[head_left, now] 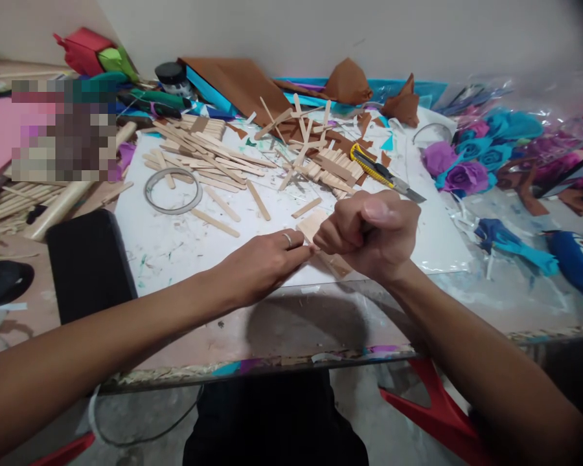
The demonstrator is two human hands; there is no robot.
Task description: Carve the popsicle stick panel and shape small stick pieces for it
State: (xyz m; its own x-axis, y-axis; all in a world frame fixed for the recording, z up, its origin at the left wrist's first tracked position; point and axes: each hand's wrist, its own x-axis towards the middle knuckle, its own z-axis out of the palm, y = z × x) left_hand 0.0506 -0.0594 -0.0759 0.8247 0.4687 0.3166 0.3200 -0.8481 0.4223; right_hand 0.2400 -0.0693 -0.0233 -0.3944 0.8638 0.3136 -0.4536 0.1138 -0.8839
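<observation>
My left hand, with a ring on one finger, reaches in from the left. Its fingers are pressed together at the edge of a small flat pale wooden piece on the white sheet. Right beside it, my right hand is curled into a fist with the thumb on top, and whatever it may hold is hidden. The fingertips of both hands meet over the wood. Another flat wooden strip shows below my right hand. Loose craft sticks lie just beyond, and a yellow utility knife rests behind my right hand.
A tape roll and a heap of craft sticks lie on the white sheet. To the left is a black phone. Brown paper stands at the back; purple and blue paper flowers are at right.
</observation>
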